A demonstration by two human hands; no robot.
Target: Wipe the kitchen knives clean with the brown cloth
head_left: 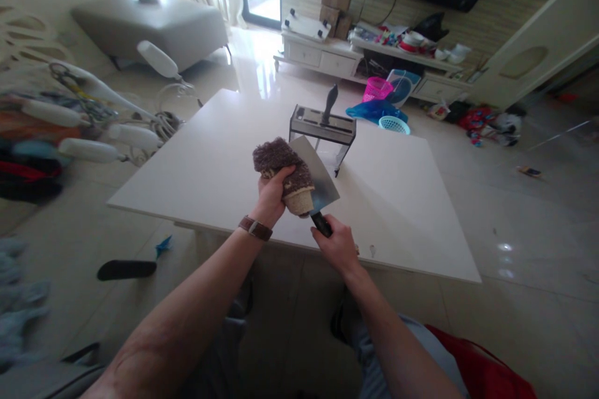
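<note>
A brown fuzzy cloth with a beige edge is bunched in my left hand, the thumb lying on top of it. My right hand is closed round the black handle of a cleaver. Its broad, shiny blade points up and away to the left, and the cloth lies against it and covers part of it. Just beyond the blade stands a knife block with clear sides, and one dark-handled tool sticks up out of its top slot.
The white table lies under both hands. Past its far edge are a blue plastic bag, a pink basket and a light blue basket on the floor. A lamp with white shades stands at the left.
</note>
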